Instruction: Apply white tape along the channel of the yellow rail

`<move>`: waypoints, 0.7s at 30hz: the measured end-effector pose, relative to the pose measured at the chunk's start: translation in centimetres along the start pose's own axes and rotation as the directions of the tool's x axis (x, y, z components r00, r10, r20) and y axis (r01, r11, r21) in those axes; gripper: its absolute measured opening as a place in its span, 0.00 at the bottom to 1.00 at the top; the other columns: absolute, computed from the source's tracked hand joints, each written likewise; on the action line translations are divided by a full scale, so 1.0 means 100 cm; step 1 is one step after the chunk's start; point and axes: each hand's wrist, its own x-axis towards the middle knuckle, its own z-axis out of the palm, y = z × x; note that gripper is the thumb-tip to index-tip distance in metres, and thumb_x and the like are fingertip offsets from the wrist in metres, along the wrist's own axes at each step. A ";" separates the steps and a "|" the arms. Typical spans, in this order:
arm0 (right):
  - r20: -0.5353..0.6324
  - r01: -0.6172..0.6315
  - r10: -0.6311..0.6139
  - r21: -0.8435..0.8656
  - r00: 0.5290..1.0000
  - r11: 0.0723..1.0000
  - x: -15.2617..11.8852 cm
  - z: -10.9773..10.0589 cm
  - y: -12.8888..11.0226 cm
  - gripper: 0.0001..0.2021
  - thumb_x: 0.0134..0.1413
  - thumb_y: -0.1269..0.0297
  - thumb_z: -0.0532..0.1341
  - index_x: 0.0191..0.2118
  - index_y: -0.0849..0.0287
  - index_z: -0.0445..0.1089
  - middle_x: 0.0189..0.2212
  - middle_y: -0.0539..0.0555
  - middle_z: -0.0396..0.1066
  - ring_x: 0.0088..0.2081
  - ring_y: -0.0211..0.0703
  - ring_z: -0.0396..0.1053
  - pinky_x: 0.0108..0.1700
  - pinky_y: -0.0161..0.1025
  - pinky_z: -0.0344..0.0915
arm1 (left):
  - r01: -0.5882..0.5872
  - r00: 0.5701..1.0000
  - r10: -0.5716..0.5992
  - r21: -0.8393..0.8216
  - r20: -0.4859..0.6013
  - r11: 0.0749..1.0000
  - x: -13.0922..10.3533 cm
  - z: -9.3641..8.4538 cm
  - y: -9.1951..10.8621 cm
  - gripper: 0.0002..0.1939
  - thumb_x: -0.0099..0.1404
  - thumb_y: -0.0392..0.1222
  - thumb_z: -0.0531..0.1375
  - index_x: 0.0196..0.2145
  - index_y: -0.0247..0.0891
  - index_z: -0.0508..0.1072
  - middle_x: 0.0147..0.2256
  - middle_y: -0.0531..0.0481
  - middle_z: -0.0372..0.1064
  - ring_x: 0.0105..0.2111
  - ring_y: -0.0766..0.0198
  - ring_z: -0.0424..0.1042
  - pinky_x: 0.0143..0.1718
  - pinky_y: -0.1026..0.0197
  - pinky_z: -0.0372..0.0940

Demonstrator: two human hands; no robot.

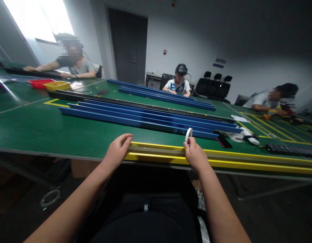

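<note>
Pinching a white ring-shaped roll (187,135) between thumb and fingers, the right hand (195,153) is over a long yellow rail (221,164), with the roll standing up on edge above the rail's far side. The left hand (119,148) is at the rail's left end, its thumb and forefinger brought close together and the other fingers curled; whether anything thin is caught between them, I cannot tell. The rail lies along the near edge of the green counter (31,131) and runs off to the right, past the edge of view.

Just beyond the hands, several blue rails (142,124) lie side by side at a slant, with a long black rail behind them. Farther back is another group of blue rails (166,97). Near the right end of the closer blue group are a phone (224,141) and a blurred white object (250,136). A yellow tray (58,86) and a red tray sit toward the far left.

Three other people are at the counter: one at the left (76,64), one across (177,84), and one at the right (259,99), leaning forward.
</note>
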 end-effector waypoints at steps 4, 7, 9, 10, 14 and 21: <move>-0.032 0.005 -0.005 -0.002 0.999 1.000 -0.002 -0.001 0.000 0.17 0.66 0.53 0.42 0.49 0.56 0.58 0.40 0.59 0.73 0.38 0.49 0.71 0.35 0.40 0.57 | 0.149 0.985 -0.160 -0.146 -0.067 0.978 -0.001 0.010 -0.001 0.21 0.67 0.54 0.48 0.39 0.38 0.74 0.37 0.48 0.76 0.39 0.58 0.73 0.41 0.60 0.65; -0.029 0.006 -0.007 -0.005 1.000 1.000 -0.002 -0.002 0.005 0.17 0.66 0.53 0.42 0.49 0.56 0.58 0.39 0.59 0.73 0.38 0.49 0.71 0.35 0.40 0.58 | 0.165 0.980 -0.178 -0.140 -0.085 0.976 -0.001 0.018 0.001 0.19 0.66 0.53 0.50 0.34 0.38 0.74 0.33 0.49 0.75 0.36 0.59 0.73 0.39 0.61 0.64; -0.014 -0.003 0.002 -0.004 1.000 1.000 -0.001 -0.005 0.012 0.17 0.65 0.53 0.42 0.49 0.56 0.58 0.39 0.59 0.73 0.37 0.49 0.71 0.35 0.40 0.58 | 0.160 0.984 -0.170 -0.137 -0.061 0.978 -0.001 0.023 0.005 0.18 0.65 0.53 0.51 0.32 0.38 0.74 0.33 0.50 0.75 0.36 0.60 0.72 0.39 0.61 0.63; -0.008 -0.009 0.009 -0.004 1.000 1.000 0.000 -0.006 0.016 0.17 0.65 0.52 0.43 0.49 0.56 0.58 0.39 0.59 0.73 0.37 0.49 0.71 0.35 0.40 0.58 | 0.160 0.985 -0.167 -0.136 -0.047 0.978 -0.001 0.027 0.007 0.18 0.65 0.53 0.51 0.32 0.38 0.74 0.32 0.50 0.75 0.35 0.60 0.72 0.39 0.61 0.63; -0.001 -0.030 0.030 -0.002 1.000 1.000 0.001 -0.014 0.037 0.17 0.65 0.52 0.43 0.49 0.56 0.59 0.39 0.59 0.73 0.37 0.49 0.71 0.35 0.40 0.57 | 0.136 0.991 -0.137 -0.169 0.006 0.976 -0.003 0.042 0.020 0.17 0.65 0.52 0.52 0.33 0.37 0.73 0.33 0.49 0.74 0.36 0.60 0.71 0.40 0.61 0.63; 0.031 -0.027 0.027 0.008 0.999 1.000 0.004 -0.027 0.079 0.15 0.63 0.55 0.48 0.48 0.56 0.62 0.38 0.58 0.73 0.37 0.49 0.71 0.37 0.39 0.57 | 0.115 0.993 -0.109 -0.255 0.036 0.960 -0.003 0.082 0.045 0.16 0.65 0.52 0.53 0.37 0.37 0.71 0.34 0.48 0.74 0.36 0.60 0.72 0.40 0.59 0.65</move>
